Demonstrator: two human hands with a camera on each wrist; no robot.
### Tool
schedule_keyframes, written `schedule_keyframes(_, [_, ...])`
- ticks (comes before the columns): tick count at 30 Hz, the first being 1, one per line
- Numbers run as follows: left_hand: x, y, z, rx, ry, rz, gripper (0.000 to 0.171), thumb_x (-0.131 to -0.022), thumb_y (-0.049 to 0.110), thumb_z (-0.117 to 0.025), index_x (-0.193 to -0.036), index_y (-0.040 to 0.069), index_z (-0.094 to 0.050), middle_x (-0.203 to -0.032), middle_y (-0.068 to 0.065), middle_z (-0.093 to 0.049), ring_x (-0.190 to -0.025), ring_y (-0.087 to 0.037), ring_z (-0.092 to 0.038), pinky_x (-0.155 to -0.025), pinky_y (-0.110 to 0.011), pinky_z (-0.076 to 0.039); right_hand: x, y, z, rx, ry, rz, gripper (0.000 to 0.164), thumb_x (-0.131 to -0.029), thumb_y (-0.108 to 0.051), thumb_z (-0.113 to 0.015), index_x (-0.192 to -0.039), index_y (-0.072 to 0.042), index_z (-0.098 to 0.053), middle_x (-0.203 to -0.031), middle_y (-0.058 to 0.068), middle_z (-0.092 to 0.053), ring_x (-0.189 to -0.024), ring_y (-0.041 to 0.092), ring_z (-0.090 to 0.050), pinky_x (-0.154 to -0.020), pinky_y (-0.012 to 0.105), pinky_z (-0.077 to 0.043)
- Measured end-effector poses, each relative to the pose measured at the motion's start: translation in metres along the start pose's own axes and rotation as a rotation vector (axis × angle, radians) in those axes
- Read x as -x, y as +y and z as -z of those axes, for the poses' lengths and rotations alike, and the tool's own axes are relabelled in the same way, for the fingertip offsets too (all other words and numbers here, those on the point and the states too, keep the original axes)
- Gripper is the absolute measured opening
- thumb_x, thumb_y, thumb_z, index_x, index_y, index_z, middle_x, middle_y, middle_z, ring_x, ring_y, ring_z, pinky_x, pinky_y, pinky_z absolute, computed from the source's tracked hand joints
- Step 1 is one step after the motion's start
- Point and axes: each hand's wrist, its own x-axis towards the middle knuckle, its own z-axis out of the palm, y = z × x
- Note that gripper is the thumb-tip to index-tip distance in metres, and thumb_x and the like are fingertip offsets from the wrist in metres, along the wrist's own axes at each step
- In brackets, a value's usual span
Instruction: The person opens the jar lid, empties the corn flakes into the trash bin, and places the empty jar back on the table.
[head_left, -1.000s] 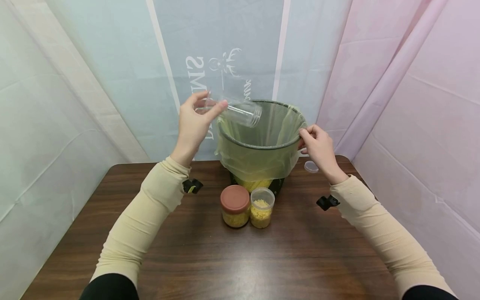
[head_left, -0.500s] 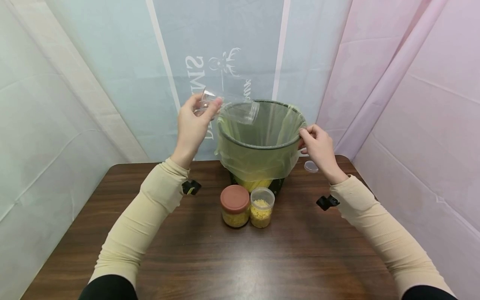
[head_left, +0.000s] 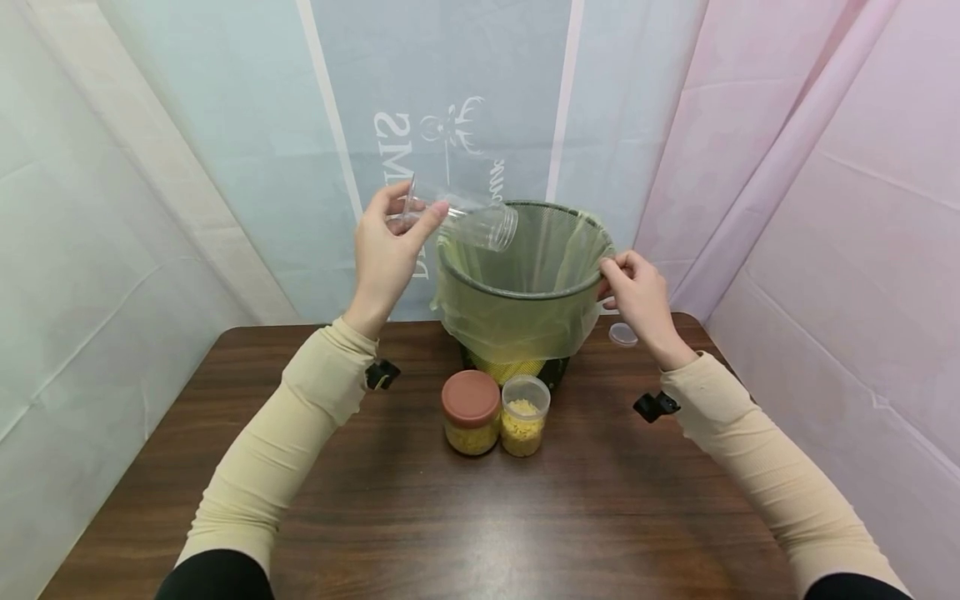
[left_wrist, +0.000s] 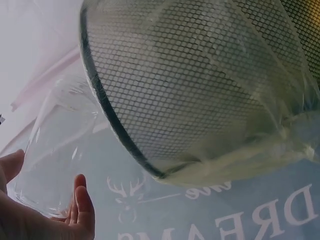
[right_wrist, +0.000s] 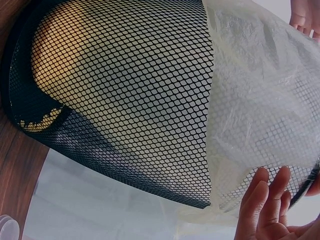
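My left hand (head_left: 386, 262) grips a clear, empty-looking jar (head_left: 483, 227) by its base end. The jar is tipped almost sideways, its mouth slanting down over the opening of a dark mesh wastebasket (right_wrist: 125, 90). A pale green bin liner (head_left: 517, 329) lines the basket and is folded down over its rim. At the rim's right side, my right hand (head_left: 637, 296) pinches the edge through the liner; its fingertips (right_wrist: 282, 177) show against the liner in the right wrist view. From the left wrist, the jar (left_wrist: 57, 145) appears beside the rim, between thumb and fingers.
In front of the basket stand a jar with a reddish-brown lid (head_left: 470, 400) and an uncovered clear jar of yellow bits (head_left: 522, 425), close together. A clear round lid (head_left: 622, 334) lies near the back right edge of the brown table (head_left: 360, 500). Curtains hang behind.
The clear jar shifts and turns slightly in my left hand, its mouth end a little further left than a second ago. My right hand stays at the rim.
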Motion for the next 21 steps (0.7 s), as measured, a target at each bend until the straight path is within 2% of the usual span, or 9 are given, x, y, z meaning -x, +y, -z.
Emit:
schedule_keyframes(2, [0.0002,-0.0002,-0.0002,-0.001,-0.004,-0.019,0.060,-0.078,0.033,-0.078,-0.130,0.012,-0.053,-0.112,-0.010,-0.060,-0.091,-0.019,-0.066,-0.076,-0.026,-0.053,0.0000,0.0003,0.0000,-0.002,0.000,0.000,0.031,-0.095,-0.038,-0.048,-0.092,-0.008,-0.056,-0.063,-0.014,-0.063,-0.060,0.002,-0.064,-0.057,0.024,-0.055])
schedule_keyframes(6, [0.0015,-0.0002,-0.0015,-0.104,0.007,-0.089,0.063,-0.072,0.024,-0.083,-0.127,0.011,-0.055,-0.116,-0.007,-0.060,-0.087,-0.019,-0.064,-0.076,-0.026,-0.053,0.0004,-0.0001,0.0003,-0.001,-0.001,-0.001,0.031,-0.095,-0.038,-0.048,-0.092,-0.008,-0.056,-0.063,-0.014,-0.063,-0.060,0.001,-0.063,-0.057,0.024,-0.055])
schedule_keyframes(8, [0.0022,0.0006,-0.0021,-0.138,0.015,-0.103,0.064,-0.069,0.022,-0.085,-0.125,0.011,-0.056,-0.117,-0.006,-0.060,-0.084,-0.019,-0.064,-0.074,-0.026,-0.053,0.0004,-0.0001,0.0001,0.000,0.000,-0.003,0.031,-0.095,-0.038,-0.048,-0.091,-0.008,-0.055,-0.063,-0.014,-0.063,-0.060,0.001,-0.064,-0.057,0.025,-0.055])
schedule_keyframes(11, [0.0026,0.0014,-0.0021,-0.123,0.016,-0.081,0.063,-0.067,0.022,-0.086,-0.122,0.011,-0.055,-0.115,-0.005,-0.061,-0.081,-0.021,-0.064,-0.071,-0.026,-0.053,0.0003,-0.0001,-0.0002,0.001,0.001,-0.003,0.031,-0.095,-0.038,-0.048,-0.091,-0.008,-0.056,-0.063,-0.014,-0.063,-0.060,0.002,-0.064,-0.057,0.024,-0.055])
schedule_keyframes(17, [0.0046,0.0041,0.0002,-0.078,-0.010,-0.024,0.061,-0.066,0.021,-0.087,-0.115,0.011,-0.052,-0.110,-0.005,-0.061,-0.088,-0.021,-0.064,-0.076,-0.027,-0.053,-0.0003,-0.0008,0.0008,-0.003,-0.004,-0.003,0.031,-0.095,-0.038,-0.047,-0.092,-0.008,-0.056,-0.063,-0.014,-0.063,-0.060,0.001,-0.063,-0.057,0.024,-0.055])
schedule_keyframes(21, [0.0053,0.0019,0.0012,-0.045,-0.026,-0.021,0.060,-0.066,0.024,-0.087,-0.112,0.011,-0.051,-0.109,-0.004,-0.060,-0.084,-0.018,-0.065,-0.077,-0.028,-0.054,-0.0016,-0.0011,0.0014,0.004,-0.002,-0.005,0.030,-0.094,-0.037,-0.048,-0.091,-0.008,-0.056,-0.062,-0.014,-0.063,-0.059,0.001,-0.063,-0.057,0.025,-0.055])
